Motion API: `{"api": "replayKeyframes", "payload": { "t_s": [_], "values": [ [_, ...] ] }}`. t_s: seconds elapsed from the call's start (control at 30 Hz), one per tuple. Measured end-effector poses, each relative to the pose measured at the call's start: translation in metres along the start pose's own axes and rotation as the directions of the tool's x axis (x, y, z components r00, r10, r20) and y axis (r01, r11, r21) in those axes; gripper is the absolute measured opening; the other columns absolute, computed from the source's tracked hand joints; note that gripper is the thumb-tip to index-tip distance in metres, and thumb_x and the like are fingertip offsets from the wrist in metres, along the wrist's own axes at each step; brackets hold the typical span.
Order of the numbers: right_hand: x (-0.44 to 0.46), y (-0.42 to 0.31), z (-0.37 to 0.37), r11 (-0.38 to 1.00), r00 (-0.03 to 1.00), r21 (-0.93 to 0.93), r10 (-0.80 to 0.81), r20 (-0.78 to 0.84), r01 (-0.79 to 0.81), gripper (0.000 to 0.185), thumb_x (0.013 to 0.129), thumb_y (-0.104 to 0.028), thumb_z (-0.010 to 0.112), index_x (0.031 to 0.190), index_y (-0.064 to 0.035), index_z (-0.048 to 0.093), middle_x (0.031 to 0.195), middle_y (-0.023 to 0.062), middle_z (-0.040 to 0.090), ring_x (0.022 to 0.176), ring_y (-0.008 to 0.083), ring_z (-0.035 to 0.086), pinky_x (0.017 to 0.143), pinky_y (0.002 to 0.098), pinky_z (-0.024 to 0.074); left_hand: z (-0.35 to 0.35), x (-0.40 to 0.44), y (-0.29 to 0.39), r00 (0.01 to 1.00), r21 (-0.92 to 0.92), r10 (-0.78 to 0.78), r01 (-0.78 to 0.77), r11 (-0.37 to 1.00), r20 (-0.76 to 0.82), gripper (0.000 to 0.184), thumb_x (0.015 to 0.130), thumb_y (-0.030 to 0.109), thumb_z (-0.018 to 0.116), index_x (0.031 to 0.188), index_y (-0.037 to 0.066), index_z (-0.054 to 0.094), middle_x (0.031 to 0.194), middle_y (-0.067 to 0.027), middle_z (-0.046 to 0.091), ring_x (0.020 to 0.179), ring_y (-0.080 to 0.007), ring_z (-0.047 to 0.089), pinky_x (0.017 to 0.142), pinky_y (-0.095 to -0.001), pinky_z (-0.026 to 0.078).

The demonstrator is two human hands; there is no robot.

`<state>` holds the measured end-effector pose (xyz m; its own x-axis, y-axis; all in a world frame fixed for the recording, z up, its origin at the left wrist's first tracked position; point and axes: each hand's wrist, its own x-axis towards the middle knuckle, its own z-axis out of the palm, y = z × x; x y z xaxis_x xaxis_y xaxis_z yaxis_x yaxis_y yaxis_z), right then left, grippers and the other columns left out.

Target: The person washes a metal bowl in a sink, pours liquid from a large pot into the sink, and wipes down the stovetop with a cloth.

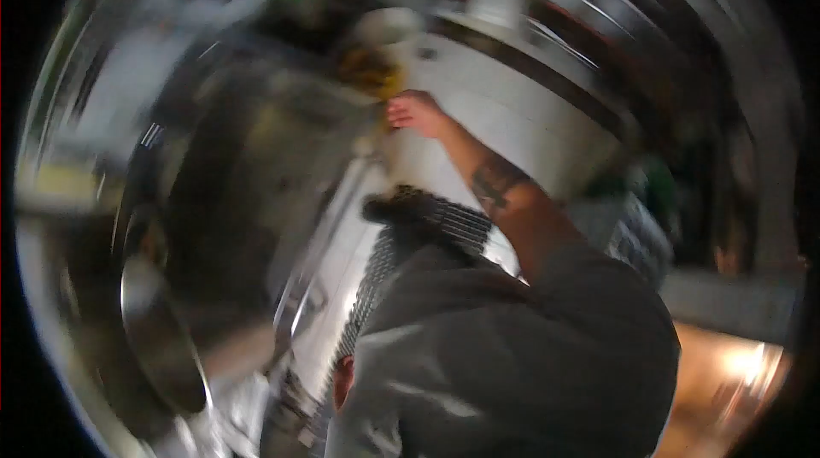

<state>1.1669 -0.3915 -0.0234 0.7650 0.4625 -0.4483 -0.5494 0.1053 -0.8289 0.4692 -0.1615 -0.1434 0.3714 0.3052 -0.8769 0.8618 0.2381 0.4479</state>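
Note:
My right hand (pixel 412 111) is stretched far forward on a tattooed forearm, its fingers curled together. Blur hides what they hold, if anything. Just beyond the fingers is a blurred yellow object (pixel 386 78), and behind that a whitish round shape (pixel 389 26). Whether the hand touches the yellow object cannot be made out. A small patch of skin at the left edge of my grey shirt looks like part of my left hand (pixel 343 382); its fingers are hidden.
A large dark metallic surface (pixel 256 125) with a shiny edge fills the left side. Light floor tiles (pixel 504 86) and a black ridged mat (pixel 453 223) lie below. A brightly lit brown surface (pixel 713 372) is at lower right. Strong motion blur covers the surroundings.

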Motion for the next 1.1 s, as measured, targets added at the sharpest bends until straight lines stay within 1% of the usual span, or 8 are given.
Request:
{"api": "replayKeyframes", "payload": {
  "t_s": [0.27,0.43,0.53,0.6,0.73,0.87,1.0,1.1],
  "values": [
    [0.134,0.023,0.379,0.971,0.695,-0.072,0.215,0.686,-0.229,0.017,0.09,-0.012,0.068,0.102,-0.0037,0.06,0.094,0.0094,0.066,0.089,0.0217,0.066,0.084,0.0387,0.0567,0.115,-0.086,-0.066,0.886,-0.632,-0.378,0.135,0.763,-0.268,0.037,0.096,0.019,0.049,0.129,0.006,0.056,0.101,-0.0084,0.067,0.084,-0.0203,0.066,0.068,-0.036,0.053],
    [0.226,0.071,0.526,0.947,0.76,0.014,0.249,0.601,-0.322,0.013,0.09,-0.001,0.061,0.101,0.003,0.057,0.096,0.0145,0.062,0.088,0.0275,0.065,0.083,0.0396,0.059,0.231,-0.152,-0.044,0.874,-0.501,-0.349,0.148,0.853,-0.337,0.041,0.093,0.016,0.049,0.131,0.002,0.055,0.104,-0.0116,0.069,0.085,-0.0222,0.068,0.066,-0.0361,0.054],
    [0.245,0.076,0.589,0.944,0.824,0.019,0.276,0.495,-0.328,0.012,0.091,0.0,0.051,0.1,0.0035,0.058,0.086,0.0147,0.061,0.087,0.03,0.067,0.078,0.0416,0.0587,0.282,-0.175,0.021,0.754,-0.787,-0.62,0.243,0.567,-0.215,0.04,0.091,0.014,0.052,0.129,0.001,0.057,0.105,-0.0117,0.069,0.085,-0.0217,0.068,0.066,-0.0357,0.054],
    [0.254,0.077,0.615,0.961,0.873,-0.14,0.275,0.403,-0.239,0.013,0.095,-0.011,0.051,0.099,-0.001,0.059,0.078,0.0107,0.056,0.075,0.0273,0.062,0.061,0.0376,0.052,0.324,-0.182,0.043,0.687,-0.915,-0.718,0.211,0.344,-0.111,0.039,0.09,0.013,0.054,0.127,0.001,0.058,0.107,-0.012,0.069,0.086,-0.0214,0.068,0.067,-0.0353,0.054],
    [0.257,0.067,0.649,0.873,0.926,-0.475,0.265,0.27,-0.111,0.019,0.094,-0.019,0.051,0.102,-0.0049,0.06,0.082,0.0076,0.054,0.055,0.0217,0.043,0.05,0.0351,0.0393,0.398,-0.161,0.042,0.746,-0.857,-0.63,0.164,0.488,-0.216,0.038,0.091,0.017,0.058,0.122,-0.004,0.062,0.106,-0.0162,0.071,0.093,-0.0225,0.068,0.079,-0.0331,0.055],
    [0.304,0.082,0.649,0.481,0.729,-0.828,0.45,0.516,0.289,0.019,0.089,-0.017,0.057,0.106,-0.0086,0.063,0.09,0.0073,0.059,0.057,0.0192,0.052,0.058,0.0351,0.0485,0.381,-0.154,0.112,0.663,-0.849,-0.737,0.312,0.428,-0.128,0.043,0.093,0.021,0.056,0.13,-0.001,0.058,0.11,-0.0171,0.071,0.094,-0.0245,0.068,0.082,-0.0345,0.054],
    [0.317,0.086,0.648,0.155,0.562,-0.84,0.679,0.472,0.52,0.022,0.086,-0.016,0.063,0.107,-0.0103,0.065,0.095,0.0077,0.063,0.065,0.0178,0.059,0.062,0.036,0.0534,0.376,-0.147,0.125,0.771,-0.936,-0.593,-0.012,0.351,-0.232,0.042,0.096,0.016,0.053,0.136,0.003,0.052,0.111,-0.011,0.067,0.091,-0.0196,0.065,0.072,-0.0326,0.051],
    [0.329,0.092,0.653,-0.009,0.437,-0.739,0.812,0.388,0.673,0.017,0.086,-0.013,0.063,0.103,-0.0081,0.066,0.095,0.0072,0.062,0.068,0.0181,0.06,0.063,0.0354,0.0547,0.339,-0.153,0.172,0.673,-0.949,-0.721,0.088,0.303,-0.168,0.039,0.096,0.015,0.053,0.133,0.003,0.054,0.114,-0.0095,0.067,0.096,-0.0194,0.065,0.076,-0.0331,0.051]
  ]
}}
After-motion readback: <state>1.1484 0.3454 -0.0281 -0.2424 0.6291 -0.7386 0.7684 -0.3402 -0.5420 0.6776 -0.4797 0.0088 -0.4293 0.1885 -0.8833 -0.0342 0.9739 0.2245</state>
